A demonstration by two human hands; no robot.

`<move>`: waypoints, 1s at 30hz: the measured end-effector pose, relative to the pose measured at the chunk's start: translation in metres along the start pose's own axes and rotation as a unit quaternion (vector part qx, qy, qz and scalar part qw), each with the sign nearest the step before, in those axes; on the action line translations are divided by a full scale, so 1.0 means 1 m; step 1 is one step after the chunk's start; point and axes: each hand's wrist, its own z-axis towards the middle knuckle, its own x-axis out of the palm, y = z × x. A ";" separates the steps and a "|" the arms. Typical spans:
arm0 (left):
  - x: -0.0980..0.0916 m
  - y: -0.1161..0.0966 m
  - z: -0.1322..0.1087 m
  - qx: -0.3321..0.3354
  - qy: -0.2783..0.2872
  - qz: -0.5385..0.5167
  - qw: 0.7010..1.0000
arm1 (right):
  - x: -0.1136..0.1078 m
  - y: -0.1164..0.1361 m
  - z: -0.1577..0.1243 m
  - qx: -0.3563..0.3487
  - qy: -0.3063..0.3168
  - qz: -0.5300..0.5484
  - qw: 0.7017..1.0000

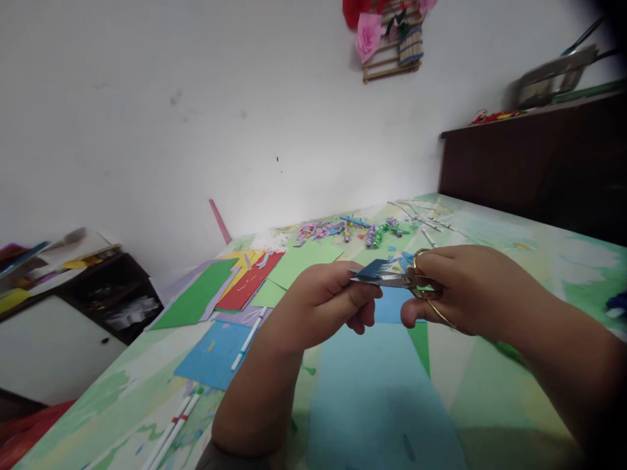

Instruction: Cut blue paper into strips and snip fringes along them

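Note:
Near the middle of the view, my left hand (330, 303) pinches a small dark blue piece of paper (376, 269) between thumb and fingers. My right hand (455, 284) has its fingers through the gold handles of a pair of scissors (392, 281). The silver blades point left and lie against the blue paper, close to my left fingertips. Whether the blades are fully closed is hard to tell. Both hands are raised over a light blue sheet (382, 391) on the patterned table.
Coloured sheets, among them a green one (198, 294) and a red one (249, 281), cover the left of the table (112, 385). White pens (248, 339) lie nearby. Paper scraps (318, 230) and curled rolls (375, 235) sit near the wall. A dark cabinet (529, 156) stands right.

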 end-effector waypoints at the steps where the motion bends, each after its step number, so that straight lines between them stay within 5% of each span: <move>1: -0.001 0.001 0.000 -0.019 0.003 -0.029 0.999 | -0.001 -0.001 0.001 0.001 0.018 0.015 1.000; 8: -0.013 0.020 0.017 -0.108 0.017 -0.170 0.979 | 0.013 -0.045 0.009 0.025 0.174 0.206 0.963; 11: -0.011 0.035 0.029 -0.114 -0.004 -0.162 0.980 | 0.032 -0.061 0.013 0.057 0.159 0.297 0.940; 13: -0.006 0.043 0.037 -0.116 -0.038 -0.170 0.978 | 0.046 -0.058 0.017 0.073 0.140 0.415 0.896; 16: 0.000 0.053 0.044 -0.107 -0.102 -0.187 0.971 | 0.066 -0.040 0.022 0.092 0.092 0.613 0.779; 18: 0.003 0.055 0.046 -0.102 -0.137 -0.188 0.967 | 0.077 -0.028 0.024 0.093 0.081 0.650 0.750; 27: 0.002 0.046 0.042 -0.082 -0.176 -0.013 0.981 | 0.083 -0.012 0.016 0.061 0.077 0.357 0.929; 30: 0.002 0.044 0.041 -0.075 -0.140 0.090 0.983 | 0.075 -0.008 0.016 0.042 0.080 0.305 0.948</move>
